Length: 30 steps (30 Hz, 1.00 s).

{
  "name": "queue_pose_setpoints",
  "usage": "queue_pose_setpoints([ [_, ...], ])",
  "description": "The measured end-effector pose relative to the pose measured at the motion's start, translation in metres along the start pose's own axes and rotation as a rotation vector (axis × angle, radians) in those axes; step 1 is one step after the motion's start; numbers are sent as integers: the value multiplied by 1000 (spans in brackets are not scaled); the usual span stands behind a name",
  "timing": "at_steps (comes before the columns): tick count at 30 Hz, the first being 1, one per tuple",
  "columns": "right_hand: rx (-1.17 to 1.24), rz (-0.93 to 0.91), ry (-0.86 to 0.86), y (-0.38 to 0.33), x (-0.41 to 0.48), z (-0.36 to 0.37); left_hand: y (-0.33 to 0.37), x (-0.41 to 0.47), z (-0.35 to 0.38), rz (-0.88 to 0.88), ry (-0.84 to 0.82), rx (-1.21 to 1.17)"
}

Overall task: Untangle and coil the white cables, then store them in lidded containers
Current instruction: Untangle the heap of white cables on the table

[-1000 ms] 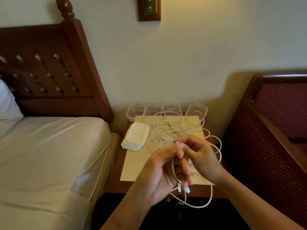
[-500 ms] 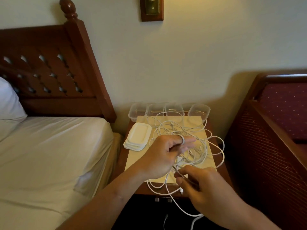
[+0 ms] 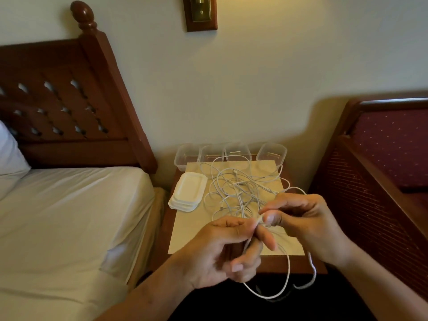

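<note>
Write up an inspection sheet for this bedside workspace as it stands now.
Surface: wooden nightstand with a cream sheet laid on top.
Job's things: four clear containers in a row at the back, lids off; stack of white lids at the sheet's left edge.
Clutter: nothing seen.
Hands: left hand and right hand each pinch a cable strand, close together above the sheet's front.
Cables: white cables lie tangled on the sheet; one loop hangs past the front edge.
Surroundings: bed and wooden headboard on the left, red upholstered seat on the right, brass wall plate above.
</note>
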State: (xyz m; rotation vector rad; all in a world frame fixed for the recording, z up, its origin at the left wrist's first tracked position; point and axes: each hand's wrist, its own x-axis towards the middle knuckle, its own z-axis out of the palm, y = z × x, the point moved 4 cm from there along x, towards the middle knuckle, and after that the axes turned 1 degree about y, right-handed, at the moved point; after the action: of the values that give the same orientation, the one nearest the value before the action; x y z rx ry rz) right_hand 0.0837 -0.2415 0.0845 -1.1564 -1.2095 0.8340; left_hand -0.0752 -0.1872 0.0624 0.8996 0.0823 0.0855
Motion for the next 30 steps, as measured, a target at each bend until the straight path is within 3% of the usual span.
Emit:
queue_pose_setpoints([
  [2, 81, 43, 135, 19, -7, 10, -1, -2, 7, 113, -21, -164],
  [5, 113, 82, 201, 31, -20, 34, -5, -1, 8, 275, -17, -228],
  [9, 59, 207, 86, 43, -35, 55, -6, 3, 1, 365, 131, -224],
  [14, -392, 169, -119, 49, -36, 55, 9, 4, -15, 400, 419, -126],
  [18, -571, 57, -266, 34, -34, 54, 23, 13, -18, 408, 553, 126],
  [20, -729, -62, -286, 24, -29, 47, 24, 20, -13, 371, 590, 484],
  [22, -816, -155, -290, 9, -22, 38, 25, 26, -6, 323, 559, 919],
  [24, -837, -165, -316, -4, -16, 28, 29, 29, -4, 267, 490, 1174],
  [27, -783, -192, -278, -23, -7, 7, 35, 27, -14, 95, 367, 1142],
  [30, -678, -231, -273, -42, 4, -9, 29, 20, -24, -27, 232, 782],
])
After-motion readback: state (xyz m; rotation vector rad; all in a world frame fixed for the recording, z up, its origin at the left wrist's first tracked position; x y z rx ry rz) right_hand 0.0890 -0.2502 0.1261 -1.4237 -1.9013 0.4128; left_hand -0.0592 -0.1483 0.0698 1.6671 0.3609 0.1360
